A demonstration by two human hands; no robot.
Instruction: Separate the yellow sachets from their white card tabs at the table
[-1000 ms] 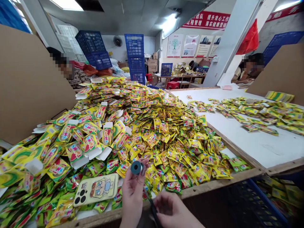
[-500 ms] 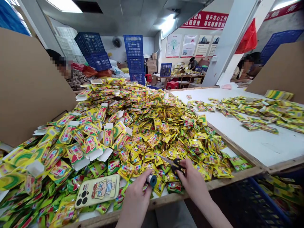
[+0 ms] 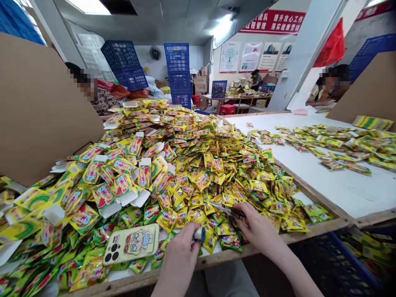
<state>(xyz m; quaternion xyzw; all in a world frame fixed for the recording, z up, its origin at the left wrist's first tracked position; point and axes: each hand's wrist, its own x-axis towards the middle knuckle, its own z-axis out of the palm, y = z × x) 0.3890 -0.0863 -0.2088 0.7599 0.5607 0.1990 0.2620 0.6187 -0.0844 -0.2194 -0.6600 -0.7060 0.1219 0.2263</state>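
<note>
Wooden-edged worktop (image 3: pixel 315 232): heaped with yellow and green packets (image 3: pixel 202 180).
Left hand (image 3: pixel 182 247): its grip is curled tight round a small spool (image 3: pixel 201 234) with a dark blue end, near the front edge.
Right hand (image 3: pixel 254 226): its grip is closed on the scissors (image 3: pixel 226 209), their points over the packets.
Phone (image 3: pixel 133 244): lies flat on packets, cartoon side up.
Boxes (image 3: pixel 123 185): piled behind the phone, some flaps open.
Blue crates (image 3: pixel 177 57): stacked high, far back.

Obs: on my feed, open air above packets (image 3: pixel 202 180); low L path obstructed by phone (image 3: pixel 133 244) + cartons (image 3: pixel 124 185), cardboard panel (image 3: pixel 46 107) beyond. R: wood rim (image 3: pixel 328 203), then white bench (image 3: pixel 337 187), bare strip nr. rim, scattered packs (image 3: pixel 329 142) further in.
</note>
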